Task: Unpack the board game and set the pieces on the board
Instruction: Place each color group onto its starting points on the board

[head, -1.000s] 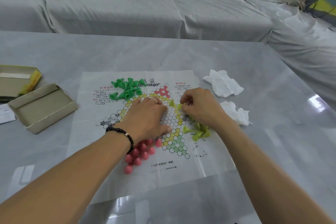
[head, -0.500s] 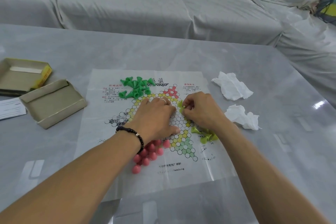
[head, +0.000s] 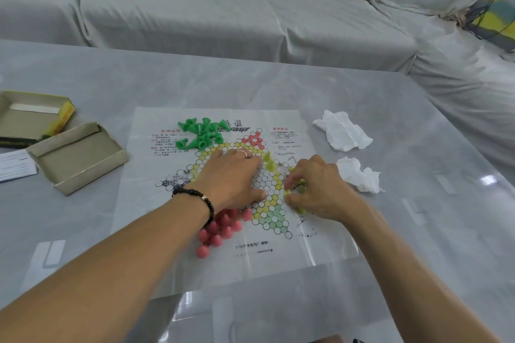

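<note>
Right, I have the sofa behind the grey table, and everything else I'll place relative to the paper board lying flat mid-table. My left hand lies flat on the board's centre, fingers straight and pressing the sheet down, holding nothing; a beaded bracelet sits on that wrist. My right hand is on the board's right part, fingers curled, pinching a yellow-green piece from the yellow-green pile under it; most of that pile is hidden by the hand. Left of the board: box tray, and beyond it the box lid with a card near its front. Right of the board: two crumpled tissues, one just off the edge. On the board's far part: green pieces in a heap. On its near-left part: pink pieces, clustered by my left wrist. Two yellow-green pieces stand upright between my hands.
</note>
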Demonstrator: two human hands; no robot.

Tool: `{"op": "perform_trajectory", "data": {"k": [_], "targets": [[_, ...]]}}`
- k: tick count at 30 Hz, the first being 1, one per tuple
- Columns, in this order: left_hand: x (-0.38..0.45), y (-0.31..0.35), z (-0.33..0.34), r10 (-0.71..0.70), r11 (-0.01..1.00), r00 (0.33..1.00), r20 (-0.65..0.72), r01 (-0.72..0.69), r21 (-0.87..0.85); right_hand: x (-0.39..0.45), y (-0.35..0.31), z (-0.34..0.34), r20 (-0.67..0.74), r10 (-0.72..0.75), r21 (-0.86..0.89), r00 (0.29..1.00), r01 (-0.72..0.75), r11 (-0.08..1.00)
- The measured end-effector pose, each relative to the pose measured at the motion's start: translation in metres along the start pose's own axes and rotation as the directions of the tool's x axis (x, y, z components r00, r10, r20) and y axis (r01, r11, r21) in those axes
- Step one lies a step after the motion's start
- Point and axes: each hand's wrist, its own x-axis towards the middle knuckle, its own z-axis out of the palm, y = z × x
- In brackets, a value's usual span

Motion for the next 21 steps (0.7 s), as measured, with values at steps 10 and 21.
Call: {"op": "perform_trajectory", "data": {"k": [10,21], "targets": [[-0.001,-0.005,0.002,-0.009,1.0,0.999,-0.049,0.009,0.011,0.011,-0.009,-0.003,-0.172,0.113,0.207,0.979,-0.076,0.975],[-0.002,-0.004,0.004,-0.015,1.0,0.998,-0.055,0.016,0.024,0.027,-0.014,0.011,-0.142,0.151,0.059,0.978,-0.144,0.988]]}}
